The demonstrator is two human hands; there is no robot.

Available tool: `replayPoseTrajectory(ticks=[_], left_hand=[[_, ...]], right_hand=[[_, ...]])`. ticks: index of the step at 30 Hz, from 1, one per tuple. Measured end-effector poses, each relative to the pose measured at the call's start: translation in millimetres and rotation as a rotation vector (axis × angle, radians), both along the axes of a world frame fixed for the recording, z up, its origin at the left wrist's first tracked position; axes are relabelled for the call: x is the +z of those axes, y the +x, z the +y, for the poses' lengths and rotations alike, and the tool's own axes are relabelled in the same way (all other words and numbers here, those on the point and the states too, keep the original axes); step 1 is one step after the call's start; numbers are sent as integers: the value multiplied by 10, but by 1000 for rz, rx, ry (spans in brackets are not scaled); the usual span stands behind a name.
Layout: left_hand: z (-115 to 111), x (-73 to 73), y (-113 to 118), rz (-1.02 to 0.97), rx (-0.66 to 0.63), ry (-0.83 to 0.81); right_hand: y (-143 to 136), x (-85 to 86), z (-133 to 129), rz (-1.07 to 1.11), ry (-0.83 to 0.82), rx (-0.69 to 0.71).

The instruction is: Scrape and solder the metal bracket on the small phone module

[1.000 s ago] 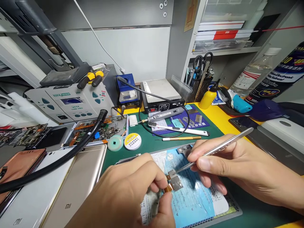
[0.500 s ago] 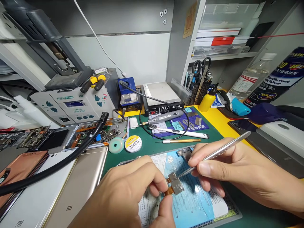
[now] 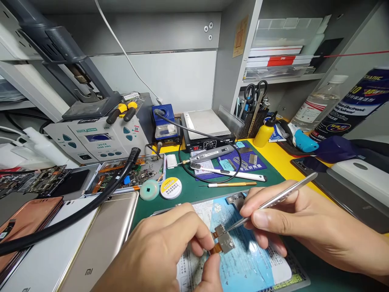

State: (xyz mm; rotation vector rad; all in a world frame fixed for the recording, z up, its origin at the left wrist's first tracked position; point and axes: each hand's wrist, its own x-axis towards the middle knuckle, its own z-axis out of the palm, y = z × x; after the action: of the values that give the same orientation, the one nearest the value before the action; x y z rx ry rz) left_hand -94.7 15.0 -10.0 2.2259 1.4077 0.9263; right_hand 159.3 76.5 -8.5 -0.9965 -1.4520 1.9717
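Over the blue-covered pad point(image 3: 243, 269), head view, the only one. Left hand point(image 3: 170, 239): thumb and forefinger pinching an orange ribbon point(image 3: 216, 249) at the near-left edge of a small metal-plated part point(image 3: 227, 242); other fingers curled under. Part sits above the pad's blue area, between the two hands; whether it touches the surface, cannot tell.

Right hand point(image 3: 299, 223): steel tweezers point(image 3: 273, 202) gripped between thumb and fingers, slanting down to the part. Change: a second ago the tip was at the smaller plate's edge; now it is by the gap between smaller and larger plates. Tip contact too fine to tell. Left pinch much as before. My reading: attention has shifted to that gap, with the part kept steady. Second metal piece point(image 3: 234, 199) lies beyond, on the pad.
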Motion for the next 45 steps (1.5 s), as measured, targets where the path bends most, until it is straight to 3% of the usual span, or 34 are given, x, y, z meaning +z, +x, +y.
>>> replayPoseTrajectory(ticks=[8, 17, 28, 45], left_hand=[[0, -1, -5, -4, -7, -11], [5, 27, -10, 90, -28, 32], [-2, 26, 1, 70, -21, 25], [11, 27, -20, 113, -37, 63]], right_hand=[[2, 20, -9, -20, 2, -7], [22, -74, 24, 4, 27, -6], [-33, -7, 16, 37, 15, -41], [-15, -39, -6, 20, 34, -53]])
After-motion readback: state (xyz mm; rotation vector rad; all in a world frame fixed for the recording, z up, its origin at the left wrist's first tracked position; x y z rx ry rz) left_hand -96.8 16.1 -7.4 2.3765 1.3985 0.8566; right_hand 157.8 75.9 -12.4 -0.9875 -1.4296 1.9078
